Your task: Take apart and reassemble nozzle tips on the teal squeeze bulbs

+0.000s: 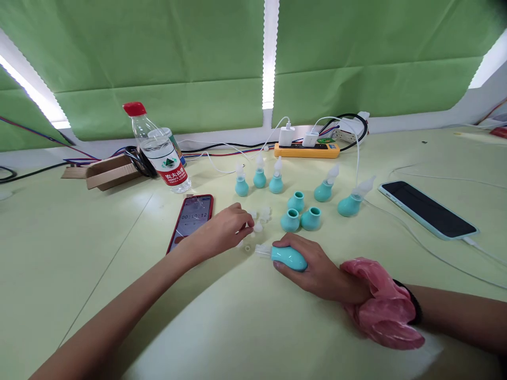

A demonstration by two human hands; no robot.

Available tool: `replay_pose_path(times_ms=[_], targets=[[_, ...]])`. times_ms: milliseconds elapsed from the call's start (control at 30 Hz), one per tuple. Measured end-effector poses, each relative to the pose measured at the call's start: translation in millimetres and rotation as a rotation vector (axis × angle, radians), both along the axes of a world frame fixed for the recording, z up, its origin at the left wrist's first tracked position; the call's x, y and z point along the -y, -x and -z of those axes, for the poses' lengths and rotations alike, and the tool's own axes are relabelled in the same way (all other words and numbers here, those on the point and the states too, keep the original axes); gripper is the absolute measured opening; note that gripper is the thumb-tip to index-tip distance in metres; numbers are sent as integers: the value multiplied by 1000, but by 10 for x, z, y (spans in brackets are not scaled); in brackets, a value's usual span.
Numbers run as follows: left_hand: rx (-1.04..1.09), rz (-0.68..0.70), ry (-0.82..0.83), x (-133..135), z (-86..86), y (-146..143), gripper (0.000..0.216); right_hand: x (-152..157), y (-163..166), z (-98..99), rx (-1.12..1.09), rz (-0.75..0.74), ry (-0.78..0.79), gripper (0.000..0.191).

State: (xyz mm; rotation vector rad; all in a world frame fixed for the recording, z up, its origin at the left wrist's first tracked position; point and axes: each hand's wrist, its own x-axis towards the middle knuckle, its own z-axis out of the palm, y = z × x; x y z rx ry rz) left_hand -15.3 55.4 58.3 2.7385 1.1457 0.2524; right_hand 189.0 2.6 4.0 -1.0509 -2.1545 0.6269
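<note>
My right hand [311,266] is wrapped round a teal squeeze bulb [291,258], whose clear nozzle [262,251] points left. It looks like a nasal aspirator. My left hand [227,229] is closed in a pinch beside a loose group of small translucent tips [264,213]; anything between its fingertips is too small to make out. A tiny clear ring [247,248] lies on the table between my hands. Beyond my right hand, three teal bulbs without tips [311,218] stand with their mouths upward. Several teal bulbs with clear pointed tips [276,182] stand farther back.
Left of my left hand lies a red-cased phone [194,216] showing a timer. Behind it a water bottle [166,163] leans near a cardboard box [111,173]. An orange power strip [307,152] sits at the back. At right, another phone [428,208] has a white cable attached.
</note>
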Motion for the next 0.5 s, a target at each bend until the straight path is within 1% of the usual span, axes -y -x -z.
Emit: replay_pose_path(times_ms=[67,133,200,300,333,400,433,500], targets=[[16,-1,-75,30,55,-62,22,-8,0,3,-34,21,45,18],[81,-50,-142,127,81,-155,28,-10,-1,5,-54,30,102,18],[133,-90,-131,265,95,-262,33,6,-4,4,-92,14,151,16],[81,-66,-94,433,148,-386,42,64,-9,-15,-129,-34,216,13],[105,-53,-80,461,174,-408,44,87,-13,-29,-123,-52,226,13],[212,-22,9,478,219,-426,45,124,-28,-69,-99,-98,209,13],[286,-8,91,472,233,-425,45,134,-38,-94,-88,-125,190,14],[414,0,305,450,237,-415,45,135,-60,-143,-62,-174,156,14]])
